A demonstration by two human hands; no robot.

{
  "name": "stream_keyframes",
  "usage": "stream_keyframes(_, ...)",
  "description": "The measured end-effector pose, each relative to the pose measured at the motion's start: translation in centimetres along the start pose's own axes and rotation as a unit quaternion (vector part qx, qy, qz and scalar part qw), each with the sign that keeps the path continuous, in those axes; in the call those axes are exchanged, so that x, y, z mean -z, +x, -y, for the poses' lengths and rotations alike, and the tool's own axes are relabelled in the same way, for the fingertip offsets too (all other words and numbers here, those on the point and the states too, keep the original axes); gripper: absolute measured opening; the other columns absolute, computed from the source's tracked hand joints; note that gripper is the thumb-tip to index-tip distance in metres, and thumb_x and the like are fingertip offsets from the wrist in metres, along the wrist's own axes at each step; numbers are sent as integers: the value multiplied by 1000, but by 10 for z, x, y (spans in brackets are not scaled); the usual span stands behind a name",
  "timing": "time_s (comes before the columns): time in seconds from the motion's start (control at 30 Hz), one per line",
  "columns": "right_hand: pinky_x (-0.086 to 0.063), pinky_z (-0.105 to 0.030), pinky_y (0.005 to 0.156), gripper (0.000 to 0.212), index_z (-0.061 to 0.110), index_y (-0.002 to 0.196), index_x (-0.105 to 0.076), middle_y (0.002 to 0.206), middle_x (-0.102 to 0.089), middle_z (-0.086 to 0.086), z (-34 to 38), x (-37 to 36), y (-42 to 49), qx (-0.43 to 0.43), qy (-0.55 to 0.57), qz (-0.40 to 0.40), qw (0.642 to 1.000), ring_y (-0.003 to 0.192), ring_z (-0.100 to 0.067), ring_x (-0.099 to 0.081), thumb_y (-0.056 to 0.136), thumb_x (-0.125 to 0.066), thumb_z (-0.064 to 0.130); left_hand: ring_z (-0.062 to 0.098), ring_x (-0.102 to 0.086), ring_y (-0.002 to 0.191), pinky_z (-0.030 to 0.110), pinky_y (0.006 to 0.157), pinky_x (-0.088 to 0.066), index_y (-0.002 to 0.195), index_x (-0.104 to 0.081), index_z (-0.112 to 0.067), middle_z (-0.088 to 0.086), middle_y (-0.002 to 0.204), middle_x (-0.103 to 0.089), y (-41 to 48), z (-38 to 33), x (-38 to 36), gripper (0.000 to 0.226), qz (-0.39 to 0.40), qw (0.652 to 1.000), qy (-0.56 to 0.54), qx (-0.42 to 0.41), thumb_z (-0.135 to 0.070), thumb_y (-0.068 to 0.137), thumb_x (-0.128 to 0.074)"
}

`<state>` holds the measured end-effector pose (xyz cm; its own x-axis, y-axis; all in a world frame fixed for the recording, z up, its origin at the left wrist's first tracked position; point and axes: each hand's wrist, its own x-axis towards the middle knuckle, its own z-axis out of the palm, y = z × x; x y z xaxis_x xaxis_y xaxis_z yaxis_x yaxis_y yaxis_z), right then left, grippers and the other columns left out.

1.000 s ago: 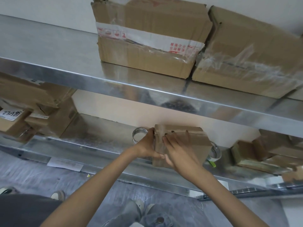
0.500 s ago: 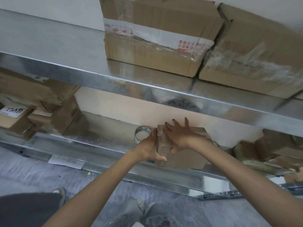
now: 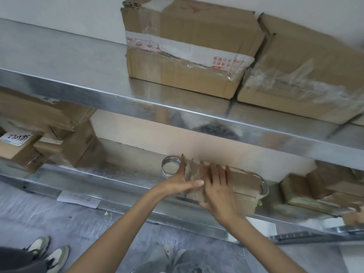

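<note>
Down on the lower shelf [image 3: 118, 179], about midway along, a small cardboard box [image 3: 243, 184], close to the near edge. Against its left end, the left grip [image 3: 177, 182]: fingers straight and pointing to the far side, thumb stretched rightward across the near face, not curled round anything. Flat on top of the box, the right grip [image 3: 218, 192]: fingers spread and straight, palm pressed to the cardboard, nothing pinched. Just left of the box and the left grip, a shiny ring [image 3: 171, 167] standing on the shelf. Partly hidden at the box's right end, a second ring [image 3: 264, 187]. Farther left on the same shelf, a heap of cartons [image 3: 59, 138]; well to the right, more small boxes [image 3: 325, 187]. Above, on the upper shelf [image 3: 78, 66], two large taped cartons [image 3: 187, 56] side by side.
</note>
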<state>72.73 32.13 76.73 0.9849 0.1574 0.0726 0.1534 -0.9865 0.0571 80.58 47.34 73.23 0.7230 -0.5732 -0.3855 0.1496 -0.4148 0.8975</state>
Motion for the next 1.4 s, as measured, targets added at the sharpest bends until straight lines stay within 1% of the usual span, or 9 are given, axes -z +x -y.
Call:
stream_keyframes(0.17,-25,-53,106,134,8,149,-17,139,-37,-16,5,-25,-31,28,27,0,999,128,-34,-36,43,-87,51,0,8,146,31,122,-12,149,23,-29,-13,159,17,2,10,3,140,2,991,118,-61,-47,63,-86)
stream_keyframes(0.33,-28,-47,106,87,8,142,-38,140,-43,-10,2,-35,-48,61,22,-20,998,129,-27,-41,72,-67,50,2,20,144,33,122,-8,152,14,-24,-14,157,24,3,22,-1,137,-38,967,212,-138,-48,62,-86)
stream_keyframes(0.47,-28,-46,107,62,9,137,-46,138,-48,-7,4,-36,-33,38,43,-10,998,127,-26,-47,79,-54,31,9,21,146,33,121,-12,153,10,-20,-9,158,24,2,21,-11,131,-62,951,232,-194,-41,65,-85)
stream_keyframes(0.63,-33,-47,107,75,6,132,-50,131,-50,-9,3,-34,-9,23,58,27,998,121,-31,-50,62,-65,29,12,16,147,37,121,-15,153,8,-17,-4,160,19,4,22,-15,125,-74,952,218,-204,-23,66,-82)
stream_keyframes(1.03,-35,-46,105,85,6,132,-48,126,-49,-10,8,-10,34,-14,98,58,993,113,-33,-48,60,-38,48,11,13,148,29,122,-9,149,14,-20,0,160,17,9,28,-15,130,-71,952,213,-209,-34,67,-86)
stream_keyframes(1.17,-30,-24,99,57,10,128,-52,126,-49,-7,-19,9,29,-141,349,4,926,120,-25,-43,73,-49,23,5,16,146,22,118,-10,144,30,-31,-14,155,29,2,30,-15,143,-58,971,184,-142,-40,63,-87)
stream_keyframes(1.27,-39,-31,93,42,5,119,-58,116,-58,-12,-56,7,-3,-294,316,-167,886,110,-27,-50,80,-44,13,-6,12,142,19,115,-12,142,36,-31,-22,152,25,0,31,-12,131,-33,986,122,-107,-44,76,-77)
stream_keyframes(1.33,-41,-33,92,43,0,117,-60,116,-61,-18,-67,1,-24,-384,321,-195,844,110,-34,-54,85,-41,20,0,-1,144,21,115,-14,152,14,-28,-16,157,10,12,44,-6,101,-74,977,173,-97,-65,85,-52)
stream_keyframes(1.4,-42,-34,93,34,3,117,-62,118,-63,-19,-67,-2,-32,-450,403,-154,782,111,-34,-57,93,-43,15,12,-34,140,28,115,-29,149,-27,-24,1,157,-29,34,64,-4,91,-73,984,140,-78,-82,79,-35)
